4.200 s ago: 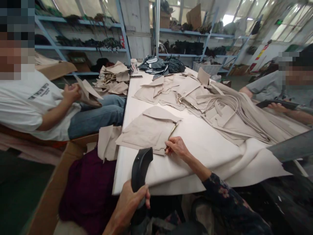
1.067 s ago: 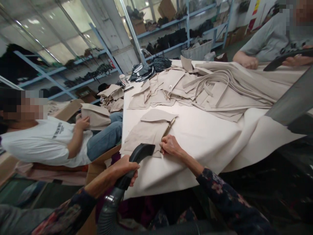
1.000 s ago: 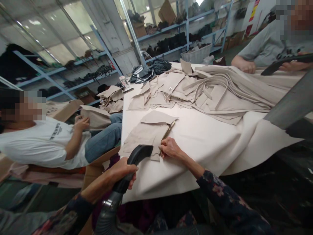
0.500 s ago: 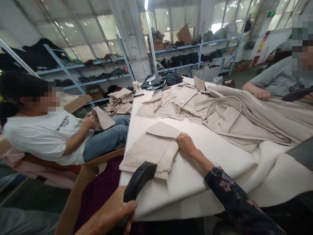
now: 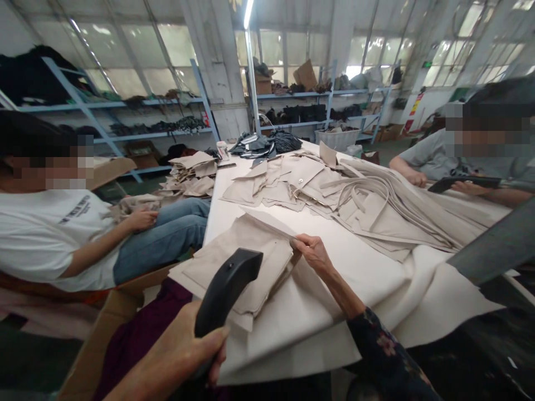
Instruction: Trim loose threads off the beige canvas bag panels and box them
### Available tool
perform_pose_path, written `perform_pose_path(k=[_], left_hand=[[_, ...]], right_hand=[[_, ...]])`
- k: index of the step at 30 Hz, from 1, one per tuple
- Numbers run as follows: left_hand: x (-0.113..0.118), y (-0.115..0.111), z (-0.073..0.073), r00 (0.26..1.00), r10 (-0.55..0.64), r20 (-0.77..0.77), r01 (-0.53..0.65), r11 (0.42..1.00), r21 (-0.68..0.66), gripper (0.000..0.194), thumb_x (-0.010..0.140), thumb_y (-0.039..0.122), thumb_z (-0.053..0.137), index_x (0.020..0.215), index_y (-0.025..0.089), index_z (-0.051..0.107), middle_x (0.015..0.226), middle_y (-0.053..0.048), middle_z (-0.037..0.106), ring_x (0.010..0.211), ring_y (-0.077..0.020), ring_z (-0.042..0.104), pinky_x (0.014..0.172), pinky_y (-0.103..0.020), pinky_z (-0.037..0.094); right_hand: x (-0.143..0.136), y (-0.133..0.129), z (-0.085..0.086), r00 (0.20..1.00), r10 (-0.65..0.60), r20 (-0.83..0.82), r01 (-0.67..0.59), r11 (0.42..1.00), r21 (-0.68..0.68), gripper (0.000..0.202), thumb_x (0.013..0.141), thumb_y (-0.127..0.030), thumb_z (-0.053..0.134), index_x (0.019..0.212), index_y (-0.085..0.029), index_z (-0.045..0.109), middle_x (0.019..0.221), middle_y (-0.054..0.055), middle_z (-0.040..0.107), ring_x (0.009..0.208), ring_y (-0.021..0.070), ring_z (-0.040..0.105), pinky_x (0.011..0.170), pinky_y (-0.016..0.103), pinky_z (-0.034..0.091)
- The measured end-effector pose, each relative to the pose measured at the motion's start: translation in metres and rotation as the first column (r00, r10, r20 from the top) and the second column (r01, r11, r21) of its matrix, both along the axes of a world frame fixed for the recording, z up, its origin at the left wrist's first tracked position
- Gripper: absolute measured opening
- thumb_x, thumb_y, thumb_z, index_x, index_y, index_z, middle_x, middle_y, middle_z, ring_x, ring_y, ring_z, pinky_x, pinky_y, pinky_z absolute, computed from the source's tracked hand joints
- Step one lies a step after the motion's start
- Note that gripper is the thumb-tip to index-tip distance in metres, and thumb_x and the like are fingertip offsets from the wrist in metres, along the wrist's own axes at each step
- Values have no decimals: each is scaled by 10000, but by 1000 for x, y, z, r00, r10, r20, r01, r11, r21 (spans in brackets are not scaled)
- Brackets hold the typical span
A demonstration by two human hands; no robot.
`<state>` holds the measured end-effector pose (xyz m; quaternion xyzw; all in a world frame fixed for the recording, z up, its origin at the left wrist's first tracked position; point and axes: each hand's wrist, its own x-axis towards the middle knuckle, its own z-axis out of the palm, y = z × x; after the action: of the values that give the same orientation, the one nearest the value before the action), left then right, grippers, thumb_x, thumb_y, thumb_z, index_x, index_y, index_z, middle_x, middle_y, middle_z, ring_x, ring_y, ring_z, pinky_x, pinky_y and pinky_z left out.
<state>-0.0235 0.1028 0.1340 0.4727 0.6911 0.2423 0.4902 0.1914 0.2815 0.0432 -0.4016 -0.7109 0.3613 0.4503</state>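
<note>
My left hand (image 5: 198,340), at the lower left, is wrapped round a black curved handheld tool (image 5: 223,287). The tool's blunt end hangs over a stack of beige fabric pieces (image 5: 261,278) at the table's near left corner. At the stack's right side my right hand (image 5: 313,250) pinches the edge of the top beige fabric piece (image 5: 259,231), which is partly raised. What kind of tool the black one is cannot be made out.
More beige pieces (image 5: 271,181) and long straps (image 5: 388,195) cover the far side of the white-covered table (image 5: 309,312). An open cardboard box (image 5: 92,328) with dark purple cloth (image 5: 142,328) stands at left. One person sits left; another at right holds a black tool (image 5: 463,182).
My right hand has raised the edge of the top fabric piece, bending it up from the stack. The view has turned slightly right. The left person's hands sit lower, near the lap.
</note>
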Motion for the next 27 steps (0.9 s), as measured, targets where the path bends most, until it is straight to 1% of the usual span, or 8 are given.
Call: perform_pose_path(k=[4,8,10,14,17,20,23,27], left_hand=[[19,6,-15,996,-49,78,51,999,-18,124,622,194,527,503,171,501,362,5,537,323,-144,511,343,-228,402],[25,10,-32,975,-121,189,113,992,51,48,645,177,490,599,170,502,413,12,563,339,-146,534,348,-237,430],[26,9,-34,966,-130,223,117,991,71,30,647,164,487,674,178,491,438,23,576,348,-147,544,342,-233,433],[28,5,-28,957,-171,234,146,982,119,64,667,165,482,726,186,468,473,31,576,364,-136,547,344,-218,433],[29,-2,-27,952,-227,204,181,959,219,106,663,151,485,764,183,487,490,32,566,373,-134,543,344,-213,428],[28,-8,-31,941,-280,192,208,922,326,161,655,142,495,811,177,518,518,32,553,389,-132,541,349,-212,430],[26,-12,-35,908,-326,261,220,905,365,212,657,151,500,867,166,532,519,29,547,395,-125,527,351,-205,429],[22,-10,-40,837,-364,409,218,907,362,226,630,151,517,856,153,525,513,23,557,382,-123,524,342,-203,428]], right_hand=[[-3,-23,14,998,55,-34,-56,998,-20,265,801,-314,457,681,-146,623,651,-3,531,632,126,476,579,213,362],[1,-44,28,984,142,-112,-151,985,-78,261,805,-334,483,676,-150,615,605,-16,487,587,114,435,546,212,337],[5,-51,34,982,141,-127,-154,983,-104,257,804,-334,486,673,-151,609,575,-21,458,561,109,408,531,215,329],[12,-58,46,987,111,-119,-126,984,-126,265,797,-341,496,621,-158,572,538,-27,429,527,107,383,514,222,324],[14,-64,52,981,134,-140,-154,977,-145,267,802,-340,507,616,-158,568,527,-27,439,515,105,389,503,225,316],[17,-71,53,971,163,-176,-195,964,-180,266,816,-353,521,655,-154,594,530,-23,456,510,104,396,490,224,307],[21,-77,51,963,169,-208,-211,957,-201,275,831,-366,536,670,-154,604,554,-20,467,514,96,389,490,222,303],[23,-81,55,950,180,-254,-239,944,-225,263,815,-369,582,663,-156,612,556,-27,461,508,86,375,481,214,299]])
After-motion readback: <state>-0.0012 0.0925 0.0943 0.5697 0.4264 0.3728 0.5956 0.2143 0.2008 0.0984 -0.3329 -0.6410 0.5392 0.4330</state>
